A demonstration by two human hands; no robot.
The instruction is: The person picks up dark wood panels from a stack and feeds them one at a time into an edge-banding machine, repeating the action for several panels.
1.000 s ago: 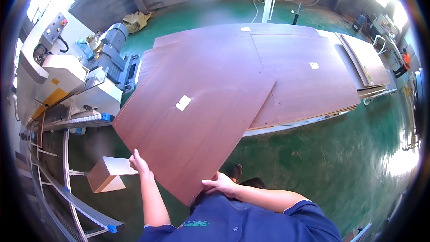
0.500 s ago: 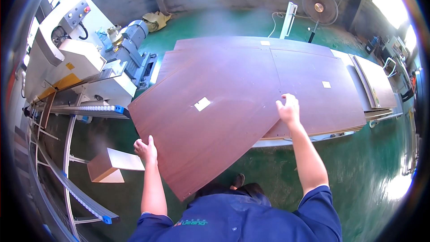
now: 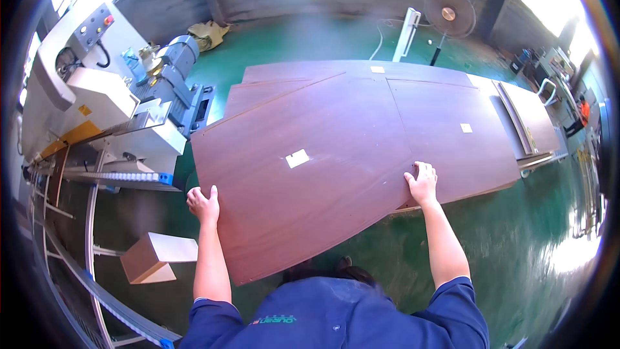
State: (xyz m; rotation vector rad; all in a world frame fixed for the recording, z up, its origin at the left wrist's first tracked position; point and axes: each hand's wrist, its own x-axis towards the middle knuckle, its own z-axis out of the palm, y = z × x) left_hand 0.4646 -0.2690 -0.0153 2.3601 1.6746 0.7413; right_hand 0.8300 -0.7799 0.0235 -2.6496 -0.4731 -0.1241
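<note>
A large brown wood-grain panel (image 3: 290,207) with a small white label (image 3: 298,158) lies aslant on a stack of similar panels (image 3: 465,155). Its near left corner juts out over the floor towards my body. My left hand (image 3: 204,205) is closed on its left edge, thumb on the near side and fingers curled at the rim. At the panel's near right corner, my right hand (image 3: 422,184) grips the edge with bent fingers, whose tips are partly hidden. Both arms are stretched forward.
On the left stand a white machine (image 3: 97,100) with a grey motor (image 3: 177,58) and a roller rail frame (image 3: 123,304). A bent cardboard piece (image 3: 158,258) lies on the green floor. A fan (image 3: 449,13) stands behind the stack; more boards (image 3: 533,119) lie right.
The brown panel has turned clockwise, its near edge now closer to parallel with the stack. My right hand has moved nearer to me; my left hand stays at the left edge.
</note>
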